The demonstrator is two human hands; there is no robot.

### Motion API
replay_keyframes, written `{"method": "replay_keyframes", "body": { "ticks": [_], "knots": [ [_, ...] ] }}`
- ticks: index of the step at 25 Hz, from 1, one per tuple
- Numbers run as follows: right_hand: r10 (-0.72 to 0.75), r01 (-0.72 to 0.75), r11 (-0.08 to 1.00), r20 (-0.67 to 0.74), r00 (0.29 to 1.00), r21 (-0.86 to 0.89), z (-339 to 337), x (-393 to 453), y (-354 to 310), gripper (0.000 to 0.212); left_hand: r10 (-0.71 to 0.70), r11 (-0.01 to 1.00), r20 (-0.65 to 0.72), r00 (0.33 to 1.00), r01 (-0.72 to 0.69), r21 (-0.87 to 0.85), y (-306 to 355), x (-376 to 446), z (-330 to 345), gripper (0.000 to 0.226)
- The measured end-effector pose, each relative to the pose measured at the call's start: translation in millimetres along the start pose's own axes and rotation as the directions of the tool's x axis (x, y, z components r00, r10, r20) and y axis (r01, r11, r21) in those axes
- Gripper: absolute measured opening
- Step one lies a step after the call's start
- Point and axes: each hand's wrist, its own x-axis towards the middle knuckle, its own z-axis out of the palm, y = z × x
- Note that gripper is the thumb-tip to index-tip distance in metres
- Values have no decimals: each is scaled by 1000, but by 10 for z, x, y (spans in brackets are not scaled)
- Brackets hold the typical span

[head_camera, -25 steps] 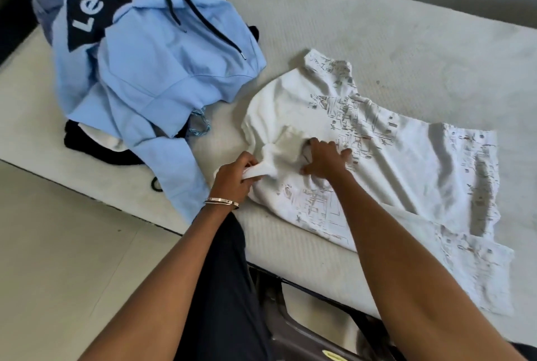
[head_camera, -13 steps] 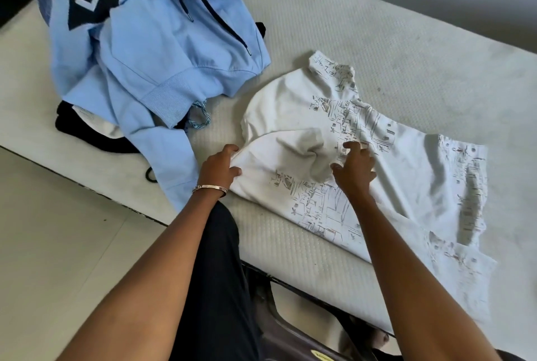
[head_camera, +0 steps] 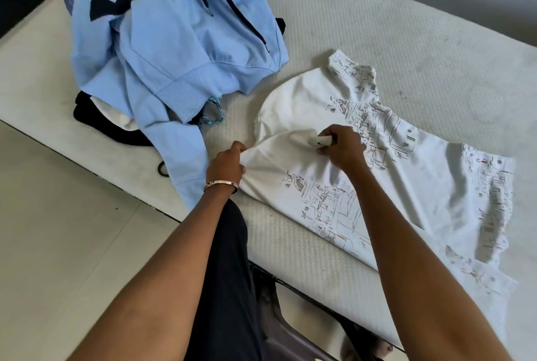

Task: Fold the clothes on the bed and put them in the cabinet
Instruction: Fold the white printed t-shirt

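Observation:
A white shirt with a grey line print [head_camera: 406, 174] lies spread across the bed's mattress [head_camera: 377, 40], its hem toward the right. My left hand [head_camera: 225, 165], with a metal bangle at the wrist, grips the shirt's left edge near the mattress front. My right hand [head_camera: 340, 147] pinches a bunched fold of white fabric near the shirt's middle and holds it slightly raised.
A light blue hoodie [head_camera: 174, 49] with a dark logo patch lies heaped at the left over dark clothes [head_camera: 98, 116]. A black hair tie [head_camera: 162, 170] sits by the mattress edge. Pale tiled floor [head_camera: 58, 244] is on the left; my dark trousers [head_camera: 229, 288] stand against the bed.
My right hand went from lying open on the shirt to pinching a fold of it. My left hand slid along the left edge and still grips it.

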Motion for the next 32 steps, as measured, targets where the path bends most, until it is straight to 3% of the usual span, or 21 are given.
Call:
{"method": "replay_keyframes", "body": {
  "ticks": [2, 4, 5, 7, 9, 12, 13, 14, 16, 17, 18, 20, 22, 24, 25, 27, 30, 32],
  "knots": [
    [-226, 197, 967, -184, 957, -162, 12, -494, 139, 30, 8, 1000, -18, 1000, -8, 15, 14, -11, 5, 32],
    [-370, 292, 900, -213, 904, -323, 180, -1103, 494, 40, 14, 1000, -45, 999, -13, 15, -3, -16, -7, 23],
    [-330, 255, 911, -202, 922, -326, 300, -1379, 723, 43, 18, 1000, -52, 998, -17, 18, -17, -26, -7, 22],
    [-56, 24, 990, -235, 970, -137, 445, -1723, 1017, 42, 23, 999, -61, 998, -22, 25, -15, -46, -13, 25],
    [188, -151, 979, -311, 932, 139, 426, -1744, 1035, 32, 21, 999, -72, 997, -19, 33, 9, -78, -20, 26],
    [270, -142, 935, -393, 879, 324, 303, -1481, 815, 11, 20, 999, -80, 997, -17, 39, 7, -110, -36, 27],
    [294, -157, 923, -381, 877, 352, 279, -1372, 709, 21, 28, 999, -84, 996, -25, 30, 3, -115, -37, 27],
    [318, -206, 923, -340, 885, 327, 285, -1269, 614, 37, 35, 999, -85, 996, -34, 18, 2, -116, -35, 27],
    [329, -330, 943, -237, 914, 37, 340, -1082, 484, 58, 38, 999, -78, 996, -38, 6, 14, -118, -39, 28],
    [327, -349, 934, -204, 923, -80, 356, -1030, 473, 53, 37, 999, -74, 997, -37, 3, 22, -115, -38, 29],
    [338, -361, 930, -220, 915, -73, 347, -967, 476, 40, 33, 999, -72, 997, -34, -4, 28, -110, -41, 30],
    [474, -398, 874, -300, 828, 279, 282, -831, 565, 24, 20, 999, -79, 997, -22, -27, 45, -109, -51, 33],
    [671, -368, 630, -242, 700, 684, 217, -777, 738, 25, 3, 1000, -84, 996, -6, -30, 45, -84, -65, 35],
    [753, -362, 404, -81, 653, 840, 165, -835, 882, 24, 5, 1000, -60, 998, -6, -17, 30, -66, -54, 35],
    [750, -366, 355, -28, 661, 860, 151, -869, 923, 24, 12, 1000, -48, 999, -13, -10, 26, -57, -41, 35],
    [699, -400, 416, -6, 715, 817, 141, -940, 893, 36, 13, 1000, -32, 999, -13, 2, 9, -51, -33, 36],
    [585, -480, 679, -13, 811, 555, 269, -1054, 743, 63, 6, 1000, -24, 1000, -6, 20, -11, -49, -31, 37],
    [497, -435, 771, -13, 867, 466, 367, -1139, 739, 70, 22, 999, -25, 999, -21, 38, 27, -51, -36, 36]
  ]
}}
